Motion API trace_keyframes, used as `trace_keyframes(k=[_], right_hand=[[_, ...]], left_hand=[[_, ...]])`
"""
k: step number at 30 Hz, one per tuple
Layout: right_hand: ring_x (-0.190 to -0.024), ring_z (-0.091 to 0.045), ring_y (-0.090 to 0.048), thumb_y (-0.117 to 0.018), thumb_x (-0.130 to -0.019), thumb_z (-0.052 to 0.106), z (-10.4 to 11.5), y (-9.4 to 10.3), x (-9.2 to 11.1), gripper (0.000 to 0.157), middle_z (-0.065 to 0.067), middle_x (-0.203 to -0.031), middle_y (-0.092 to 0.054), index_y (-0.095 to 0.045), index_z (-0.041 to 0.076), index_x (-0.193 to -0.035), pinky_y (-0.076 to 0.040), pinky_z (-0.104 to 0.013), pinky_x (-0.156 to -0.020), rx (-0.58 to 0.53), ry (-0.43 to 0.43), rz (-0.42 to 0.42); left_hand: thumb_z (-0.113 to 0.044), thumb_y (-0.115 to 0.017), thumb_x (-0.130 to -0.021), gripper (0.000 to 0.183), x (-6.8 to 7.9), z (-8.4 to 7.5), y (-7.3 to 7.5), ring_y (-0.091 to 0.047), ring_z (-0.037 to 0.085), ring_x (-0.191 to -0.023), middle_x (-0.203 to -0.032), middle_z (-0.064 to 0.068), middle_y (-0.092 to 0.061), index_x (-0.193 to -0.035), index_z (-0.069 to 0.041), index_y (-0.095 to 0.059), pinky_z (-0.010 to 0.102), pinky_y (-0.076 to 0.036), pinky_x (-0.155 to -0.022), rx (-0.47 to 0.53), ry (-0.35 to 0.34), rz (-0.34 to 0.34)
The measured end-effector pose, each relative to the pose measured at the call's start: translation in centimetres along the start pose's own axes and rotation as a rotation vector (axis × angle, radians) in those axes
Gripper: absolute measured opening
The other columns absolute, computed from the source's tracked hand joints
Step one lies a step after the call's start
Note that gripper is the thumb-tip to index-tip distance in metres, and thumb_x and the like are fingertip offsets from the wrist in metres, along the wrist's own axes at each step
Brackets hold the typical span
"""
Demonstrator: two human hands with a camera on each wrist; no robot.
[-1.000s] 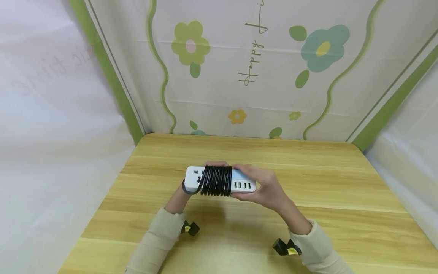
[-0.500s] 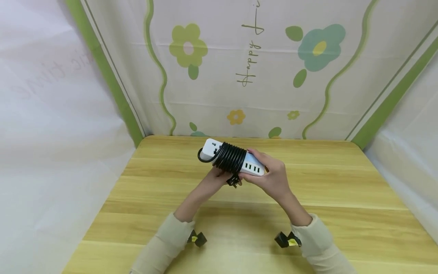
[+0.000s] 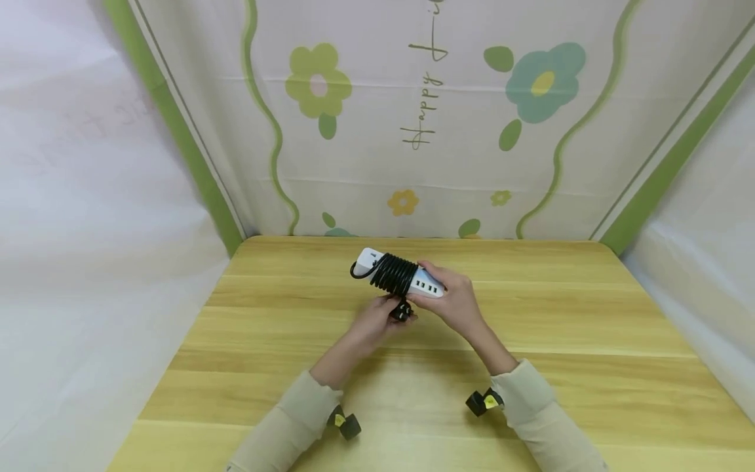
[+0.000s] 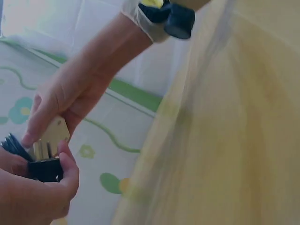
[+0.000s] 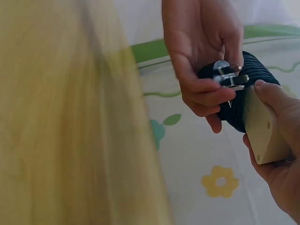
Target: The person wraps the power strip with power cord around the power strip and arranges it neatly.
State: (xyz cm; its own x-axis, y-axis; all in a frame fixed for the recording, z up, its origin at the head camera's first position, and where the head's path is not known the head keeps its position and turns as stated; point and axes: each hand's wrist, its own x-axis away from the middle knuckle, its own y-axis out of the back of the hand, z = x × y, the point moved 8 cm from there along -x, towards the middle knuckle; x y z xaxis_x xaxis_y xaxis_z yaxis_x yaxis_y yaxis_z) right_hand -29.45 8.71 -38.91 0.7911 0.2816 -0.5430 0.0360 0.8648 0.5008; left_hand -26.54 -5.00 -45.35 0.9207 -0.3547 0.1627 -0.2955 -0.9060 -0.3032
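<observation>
In the head view a white power strip (image 3: 428,283) is held above the table, slanting with its socket end toward the far left. Black cord (image 3: 394,274) is wound in several tight turns round its middle, with one loop sticking out at the socket end. My right hand (image 3: 455,300) grips the USB-port end between thumb and fingers. Below the coil, my left hand (image 3: 373,322) holds the cord's black plug (image 3: 402,311). The right wrist view shows the plug's metal prongs (image 5: 240,78) pointing outward from between the left fingers (image 5: 206,97).
Under both hands lies a wood-grain table (image 3: 578,314). A flower-printed curtain (image 3: 366,151) hangs behind its far edge, and white sheets (image 3: 106,249) stand at the sides. Small black wrist cameras (image 3: 349,427) jut inward from both sleeves.
The power strip has turned from level to slanted and moved farther from me. My left hand has come from behind the strip to the plug below it, while the right keeps its grip.
</observation>
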Motion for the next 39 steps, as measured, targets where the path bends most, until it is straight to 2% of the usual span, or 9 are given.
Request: trace_keyframes(k=[6,13,17,21,23,28,30,33,39], right_hand=[[-0.075,-0.017,-0.064,-0.087,-0.077,0.026,-2.8,-2.2,0.3,0.067,-0.020,-0.119,-0.071,-0.062,0.008,-0.135,-0.054,-0.023,-0.059,0.037,-0.105,0.101],[-0.075,-0.015,-0.063,-0.084,-0.080,0.030,-5.0,-3.6,1.0,0.066,-0.018,-0.121,-0.070,-0.059,0.010,-0.138,-0.054,-0.025,-0.062,0.099,-0.123,0.190],[-0.096,-0.023,-0.069,-0.078,-0.086,0.036,-5.7,-4.7,1.6,0.065,-0.016,-0.131,-0.066,-0.056,0.011,-0.141,-0.057,-0.034,-0.078,0.132,-0.084,0.276],[-0.117,-0.029,-0.065,-0.073,-0.089,0.041,-5.8,-5.2,1.7,0.065,-0.015,-0.135,-0.064,-0.054,0.013,-0.144,-0.055,-0.042,-0.093,0.150,-0.041,0.324],[-0.113,-0.028,-0.066,-0.073,-0.089,0.039,-5.6,-5.3,1.7,0.065,-0.014,-0.134,-0.064,-0.053,0.012,-0.144,-0.056,-0.041,-0.090,0.155,-0.024,0.339],[-0.105,-0.024,-0.066,-0.072,-0.092,0.035,-5.3,-5.4,1.6,0.063,-0.015,-0.133,-0.063,-0.051,0.009,-0.145,-0.056,-0.035,-0.085,0.211,-0.007,0.398],[-0.110,-0.025,-0.064,-0.067,-0.095,0.037,-5.4,-5.6,1.8,0.062,-0.015,-0.135,-0.060,-0.048,0.010,-0.148,-0.055,-0.037,-0.090,0.252,-0.004,0.445],[-0.118,-0.027,-0.055,-0.058,-0.101,0.035,-5.4,-6.0,2.1,0.061,-0.015,-0.137,-0.055,-0.040,0.009,-0.153,-0.050,-0.043,-0.097,0.276,0.005,0.529],[-0.121,-0.026,-0.038,-0.043,-0.108,0.026,-5.0,-6.3,2.4,0.055,-0.013,-0.139,-0.042,-0.027,0.007,-0.157,-0.043,-0.047,-0.100,0.243,-0.035,0.647]], left_hand=[[-0.012,-0.027,-0.108,0.047,-0.6,2.7,0.4,-0.058,0.022,-0.109,-0.143,0.024,-0.043,-0.151,0.006,-0.027,0.029,-0.048,-0.102,0.236,0.112,-0.043],[-0.007,-0.038,-0.104,0.047,-0.5,4.5,0.6,-0.052,0.039,-0.130,-0.147,0.027,-0.039,-0.147,0.009,-0.031,0.038,-0.042,-0.113,0.277,0.203,-0.038],[0.003,-0.040,-0.101,0.048,-0.5,5.0,0.9,-0.047,0.045,-0.135,-0.152,0.028,-0.035,-0.147,0.012,-0.030,0.043,-0.038,-0.115,0.155,0.216,0.035],[0.003,-0.039,-0.102,0.044,-0.1,4.3,1.3,-0.048,0.045,-0.134,-0.149,0.034,-0.038,-0.142,0.020,-0.034,0.046,-0.039,-0.114,-0.049,0.197,0.158],[0.000,-0.040,-0.103,0.032,0.2,3.4,1.5,-0.055,0.043,-0.128,-0.138,0.035,-0.049,-0.126,0.021,-0.048,0.044,-0.043,-0.111,-0.225,0.168,0.220],[-0.014,-0.044,-0.106,0.036,2.0,-0.2,2.2,-0.065,0.034,-0.117,-0.131,0.027,-0.059,-0.126,0.014,-0.055,0.040,-0.051,-0.103,-0.601,0.097,0.360],[-0.017,-0.044,-0.107,0.044,2.7,-1.7,2.5,-0.065,0.033,-0.118,-0.138,0.029,-0.056,-0.140,0.011,-0.046,0.045,-0.049,-0.105,-0.657,0.066,0.403],[-0.015,-0.041,-0.108,0.042,3.3,-3.4,3.0,-0.064,0.036,-0.119,-0.136,0.031,-0.056,-0.140,0.011,-0.047,0.053,-0.045,-0.106,-0.704,0.001,0.438],[-0.018,-0.043,-0.107,0.039,4.0,-4.3,3.4,-0.065,0.033,-0.116,-0.133,0.026,-0.061,-0.138,0.004,-0.052,0.053,-0.045,-0.107,-0.833,-0.036,0.473]])
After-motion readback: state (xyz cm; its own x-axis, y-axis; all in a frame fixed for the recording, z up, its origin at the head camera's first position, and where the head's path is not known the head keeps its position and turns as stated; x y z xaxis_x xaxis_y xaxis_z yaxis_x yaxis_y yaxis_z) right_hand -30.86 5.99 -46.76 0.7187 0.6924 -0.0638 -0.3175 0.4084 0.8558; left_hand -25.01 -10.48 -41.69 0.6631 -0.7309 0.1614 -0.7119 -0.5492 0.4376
